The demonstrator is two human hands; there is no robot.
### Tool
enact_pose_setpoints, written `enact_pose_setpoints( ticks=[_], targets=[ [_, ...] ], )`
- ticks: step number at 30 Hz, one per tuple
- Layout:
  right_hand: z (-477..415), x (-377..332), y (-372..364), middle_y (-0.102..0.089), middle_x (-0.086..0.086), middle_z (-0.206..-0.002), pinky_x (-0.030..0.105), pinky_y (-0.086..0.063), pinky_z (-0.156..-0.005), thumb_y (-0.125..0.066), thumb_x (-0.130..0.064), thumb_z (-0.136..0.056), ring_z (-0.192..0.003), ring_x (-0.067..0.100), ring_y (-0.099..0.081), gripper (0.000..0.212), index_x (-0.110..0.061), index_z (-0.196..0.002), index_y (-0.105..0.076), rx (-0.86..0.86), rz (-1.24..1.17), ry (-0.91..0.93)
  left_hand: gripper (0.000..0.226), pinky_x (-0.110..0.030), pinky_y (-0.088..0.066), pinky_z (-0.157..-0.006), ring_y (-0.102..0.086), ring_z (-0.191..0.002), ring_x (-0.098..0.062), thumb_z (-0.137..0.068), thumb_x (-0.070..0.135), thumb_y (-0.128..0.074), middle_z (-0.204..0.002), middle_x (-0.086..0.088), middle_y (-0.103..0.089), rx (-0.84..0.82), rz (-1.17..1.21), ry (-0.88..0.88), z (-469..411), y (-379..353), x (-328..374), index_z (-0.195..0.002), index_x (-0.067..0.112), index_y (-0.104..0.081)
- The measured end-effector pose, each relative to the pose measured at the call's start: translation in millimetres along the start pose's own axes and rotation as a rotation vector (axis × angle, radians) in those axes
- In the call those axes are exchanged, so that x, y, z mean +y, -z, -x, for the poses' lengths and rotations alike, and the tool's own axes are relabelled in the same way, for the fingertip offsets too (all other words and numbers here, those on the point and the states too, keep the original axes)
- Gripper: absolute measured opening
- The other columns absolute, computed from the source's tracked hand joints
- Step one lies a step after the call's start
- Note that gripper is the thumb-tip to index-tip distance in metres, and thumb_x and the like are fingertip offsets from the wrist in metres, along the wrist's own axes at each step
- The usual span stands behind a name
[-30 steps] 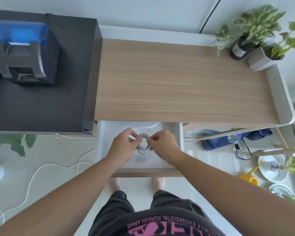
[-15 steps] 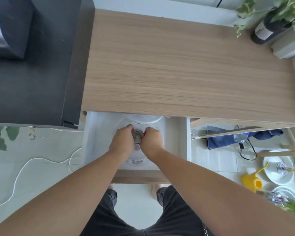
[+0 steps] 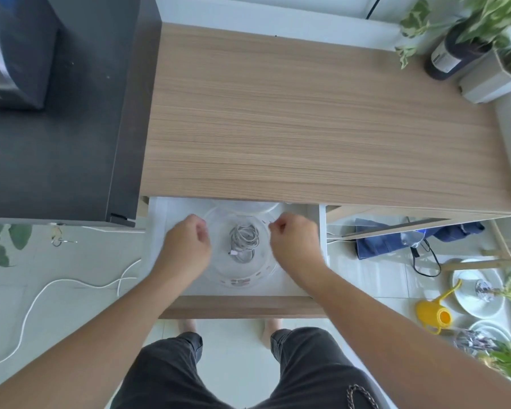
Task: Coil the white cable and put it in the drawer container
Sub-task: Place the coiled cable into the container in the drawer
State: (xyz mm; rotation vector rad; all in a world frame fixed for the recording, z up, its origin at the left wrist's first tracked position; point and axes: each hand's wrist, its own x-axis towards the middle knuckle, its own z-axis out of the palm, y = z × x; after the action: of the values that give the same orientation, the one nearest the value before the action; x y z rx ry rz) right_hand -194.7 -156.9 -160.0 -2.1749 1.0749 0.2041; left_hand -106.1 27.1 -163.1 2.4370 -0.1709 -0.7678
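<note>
The white cable (image 3: 244,239) lies coiled in the middle of a clear round container (image 3: 242,280), which sits in the open white drawer (image 3: 314,219) under the wooden desk top. My left hand (image 3: 188,246) hovers over the container's left side with its fingers curled and nothing in them. My right hand (image 3: 294,243) is over the right side, fingers also curled and holding nothing. Both hands are apart from the cable.
The wooden desk top (image 3: 307,128) spans the middle, with potted plants (image 3: 469,39) at its back right. A dark cabinet (image 3: 56,128) stands to the left. Another white cord (image 3: 56,286) lies on the floor at left. A yellow watering can (image 3: 434,315) and white dishes are at right.
Both hands held the coiled cable over the container before. They have let it go and moved apart to either side, and the cable now rests in the container.
</note>
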Motion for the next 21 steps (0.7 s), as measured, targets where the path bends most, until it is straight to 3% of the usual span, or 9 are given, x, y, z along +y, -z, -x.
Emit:
enact_pose_setpoints(
  ticks=[2, 4, 6, 7, 10, 13, 15, 18, 21],
  targets=[
    [-19, 13, 12, -0.066, 0.007, -0.082, 0.029, -0.047, -0.057, -0.05, -0.024, -0.096, -0.068, 0.025, -0.059, 0.025, -0.005, -0.092, -0.066, 0.061, -0.181, -0.182, 0.023, -0.038, -0.05, -0.078, -0.063, -0.097, -0.029, -0.103, 0.02, -0.044, -0.109, -0.008, -0.061, 0.082, 0.003, -0.023, -12, 17, -2, -0.114, 0.008, -0.06],
    [-40, 19, 11, -0.063, 0.006, -0.083, 0.026, -0.042, -0.056, -0.048, -0.026, -0.096, -0.068, 0.023, -0.055, 0.024, -0.01, -0.097, -0.066, -0.003, -0.41, -0.359, 0.032, -0.041, -0.047, -0.07, -0.06, -0.091, -0.038, -0.105, 0.027, -0.038, -0.101, -0.019, -0.061, 0.05, -0.035, -0.022, -30, 22, -3, -0.104, 0.002, -0.06],
    [-59, 18, 0, -0.062, 0.007, -0.081, 0.029, -0.045, -0.059, -0.043, -0.015, -0.096, -0.07, 0.022, -0.055, 0.021, -0.014, -0.1, -0.064, -0.086, -0.68, -0.402, 0.05, -0.041, -0.047, -0.086, -0.06, -0.114, -0.041, -0.105, 0.039, -0.034, -0.131, -0.024, -0.06, -0.057, 0.015, 0.062, -45, 18, -2, -0.134, 0.004, -0.055],
    [-65, 15, -6, -0.062, 0.006, -0.08, 0.028, -0.045, -0.059, -0.041, -0.01, -0.096, -0.067, 0.02, -0.054, 0.024, -0.015, -0.1, -0.063, -0.121, -0.76, -0.391, 0.056, -0.038, -0.042, -0.092, -0.055, -0.126, -0.038, -0.105, 0.044, -0.032, -0.148, -0.018, -0.052, -0.113, 0.058, 0.112, -50, 14, -2, -0.149, 0.012, -0.043],
    [-71, 9, -15, -0.06, -0.003, -0.075, 0.026, -0.036, -0.061, -0.047, -0.005, -0.094, -0.062, 0.012, -0.051, 0.026, -0.024, -0.082, -0.06, -0.197, -0.883, -0.373, 0.061, -0.035, -0.034, -0.102, -0.047, -0.138, -0.027, -0.104, 0.05, -0.03, -0.163, -0.002, -0.037, -0.197, 0.266, 0.167, -52, 3, 2, -0.16, 0.025, -0.026],
    [-64, 10, -15, -0.065, -0.003, -0.077, 0.025, -0.032, -0.061, -0.06, 0.001, -0.09, -0.064, 0.011, -0.052, 0.022, -0.019, -0.085, -0.065, -0.19, -0.988, -0.453, 0.06, -0.038, -0.029, -0.116, -0.039, -0.147, -0.022, -0.105, 0.048, -0.033, -0.165, 0.0, -0.035, -0.195, 0.393, 0.16, -48, -1, 1, -0.159, 0.021, -0.03],
    [-53, 14, -10, -0.068, -0.001, -0.078, 0.024, -0.032, -0.062, -0.066, -0.001, -0.09, -0.063, 0.011, -0.054, 0.015, -0.015, -0.095, -0.065, -0.186, -1.014, -0.426, 0.065, -0.038, -0.028, -0.115, -0.037, -0.149, -0.023, -0.104, 0.05, -0.035, -0.164, -0.001, -0.036, -0.183, 0.384, 0.18, -41, 0, -5, -0.16, 0.018, -0.029],
    [-23, 24, 0, -0.069, 0.0, -0.077, 0.024, -0.034, -0.065, -0.069, -0.01, -0.092, -0.059, 0.005, -0.056, 0.004, -0.012, -0.092, -0.066, -0.223, -0.997, -0.322, 0.068, -0.044, -0.036, -0.116, -0.048, -0.138, -0.025, -0.098, 0.059, -0.039, -0.153, -0.005, -0.049, -0.141, 0.421, 0.2, -25, 4, -18, -0.154, 0.021, -0.036],
    [11, 40, 1, -0.056, 0.003, -0.073, 0.024, -0.033, -0.064, -0.068, -0.008, -0.092, -0.054, 0.003, -0.051, 0.022, -0.016, -0.076, -0.056, -0.234, -0.897, -0.269, 0.058, -0.047, -0.045, -0.109, -0.057, -0.121, -0.025, -0.097, 0.06, -0.046, -0.136, -0.007, -0.059, -0.145, 0.416, 0.221, 0, 2, -29, -0.144, 0.027, -0.047]
  ],
)
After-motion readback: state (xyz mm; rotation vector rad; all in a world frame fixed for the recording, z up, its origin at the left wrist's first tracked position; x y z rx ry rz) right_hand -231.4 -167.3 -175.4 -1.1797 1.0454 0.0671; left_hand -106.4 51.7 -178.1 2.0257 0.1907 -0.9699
